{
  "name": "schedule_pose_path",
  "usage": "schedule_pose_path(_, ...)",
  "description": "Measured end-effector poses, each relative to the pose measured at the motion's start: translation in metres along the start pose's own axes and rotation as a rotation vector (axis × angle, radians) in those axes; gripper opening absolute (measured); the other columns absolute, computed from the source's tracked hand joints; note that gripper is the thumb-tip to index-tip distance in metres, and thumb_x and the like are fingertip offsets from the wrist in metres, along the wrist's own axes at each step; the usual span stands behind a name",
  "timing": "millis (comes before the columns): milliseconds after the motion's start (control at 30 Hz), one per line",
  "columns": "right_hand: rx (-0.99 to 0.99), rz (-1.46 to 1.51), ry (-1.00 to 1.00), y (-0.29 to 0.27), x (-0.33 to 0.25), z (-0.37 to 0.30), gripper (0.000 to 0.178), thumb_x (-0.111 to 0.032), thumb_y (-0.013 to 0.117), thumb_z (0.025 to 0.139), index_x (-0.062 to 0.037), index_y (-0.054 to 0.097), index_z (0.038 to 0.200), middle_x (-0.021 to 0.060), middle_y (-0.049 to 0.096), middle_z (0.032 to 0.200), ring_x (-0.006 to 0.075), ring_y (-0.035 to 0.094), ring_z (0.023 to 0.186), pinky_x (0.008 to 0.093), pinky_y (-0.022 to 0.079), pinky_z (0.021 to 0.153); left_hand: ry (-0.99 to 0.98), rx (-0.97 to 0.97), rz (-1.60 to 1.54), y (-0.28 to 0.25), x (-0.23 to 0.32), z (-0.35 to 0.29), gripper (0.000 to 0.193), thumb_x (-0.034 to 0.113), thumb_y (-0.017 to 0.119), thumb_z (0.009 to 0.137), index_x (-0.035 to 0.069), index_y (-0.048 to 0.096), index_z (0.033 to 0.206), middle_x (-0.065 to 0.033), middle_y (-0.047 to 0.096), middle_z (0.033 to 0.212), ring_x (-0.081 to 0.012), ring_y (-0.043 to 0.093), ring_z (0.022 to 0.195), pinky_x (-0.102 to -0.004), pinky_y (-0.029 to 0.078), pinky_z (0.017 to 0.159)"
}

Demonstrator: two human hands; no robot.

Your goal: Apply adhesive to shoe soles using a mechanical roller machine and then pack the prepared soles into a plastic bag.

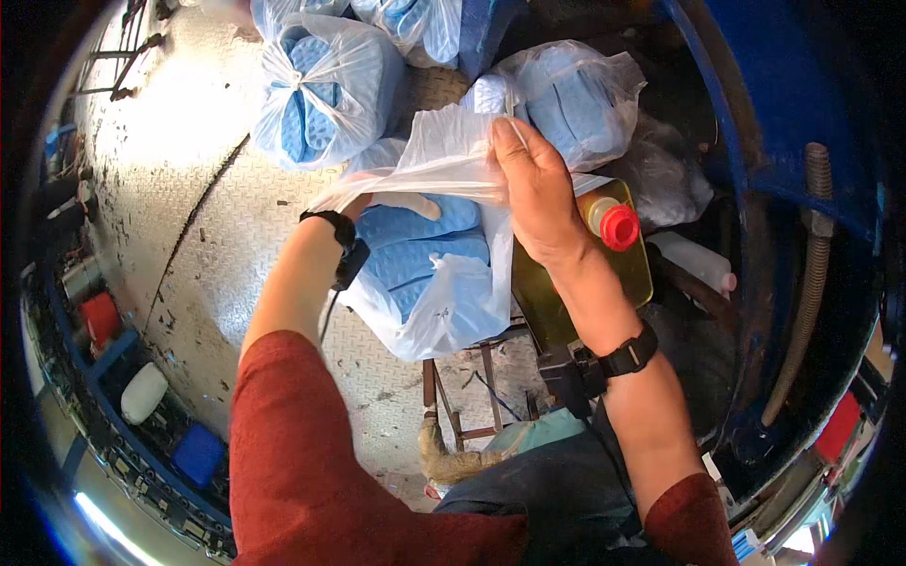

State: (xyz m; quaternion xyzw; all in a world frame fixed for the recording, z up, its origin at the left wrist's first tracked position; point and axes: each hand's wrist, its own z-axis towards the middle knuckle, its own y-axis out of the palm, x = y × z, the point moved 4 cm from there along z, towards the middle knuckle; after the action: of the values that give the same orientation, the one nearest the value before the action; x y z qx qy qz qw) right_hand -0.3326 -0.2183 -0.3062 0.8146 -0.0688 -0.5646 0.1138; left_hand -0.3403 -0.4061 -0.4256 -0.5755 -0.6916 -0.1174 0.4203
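A clear plastic bag (444, 316) in front of me holds light-blue moulded pieces (415, 250) shaped like shoe soles. My right hand (540, 184) is closed on the bag's gathered upper edge, thumb on top, beside the far right of its mouth. The film runs taut from there to my left wrist. My left hand (401, 200) reaches into the mouth, over the blue pieces. One of its fingers lies stretched out; the plastic partly hides the others. Each wrist wears a black strap with a small box.
A tied bag of blue pieces (326, 90) stands far left, another blue-filled bag (576, 104) far right. Beside my right forearm is a yellowish jug (543, 302) with a red cap (620, 227). Blue machinery (802, 85) with a flexible metal hose (802, 302) borders the right.
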Motion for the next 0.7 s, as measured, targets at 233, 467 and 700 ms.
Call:
schedule_pose_path(233, 0.072, 0.042, 0.01, 0.008, -0.011, 0.001, 0.029, -0.026, 0.045, 0.1, -0.0053, 0.054, 0.081, -0.0022, 0.049, 0.073, 0.0062, 0.041, 0.067, 0.0229, 0.037, 0.062, -0.045, -0.005, 0.132, 0.005, 0.011, -0.013, 0.063, 0.041, 0.072, 0.065, 0.011, 0.061, 0.119, -0.0153, 0.063, 0.113, -0.0317, 0.057, 0.106, -0.0389, 0.045, 0.091)
schedule_pose_path(467, 0.003, 0.123, -0.061, 0.024, -0.041, 0.011, 0.029, -0.027, 0.047, 0.099, -0.0068, 0.056, 0.08, -0.0031, 0.051, 0.075, 0.0057, 0.043, 0.07, 0.0222, 0.037, 0.065, 0.147, 0.372, 0.286, -0.014, 0.046, -0.061, 0.069, 0.037, 0.078, 0.063, 0.009, 0.057, 0.123, -0.0162, 0.06, 0.118, -0.0317, 0.055, 0.109, -0.0377, 0.041, 0.097)
schedule_pose_path(700, 0.199, 0.203, -0.15, 0.016, -0.062, 0.016, 0.029, -0.028, 0.047, 0.099, -0.0083, 0.057, 0.08, -0.0039, 0.051, 0.075, 0.0057, 0.042, 0.069, 0.0219, 0.037, 0.065, 0.506, 0.471, 0.462, -0.039, 0.101, -0.092, 0.068, 0.03, 0.078, 0.057, 0.011, 0.06, 0.12, -0.0116, 0.062, 0.117, -0.0278, 0.061, 0.101, -0.0364, 0.049, 0.089)
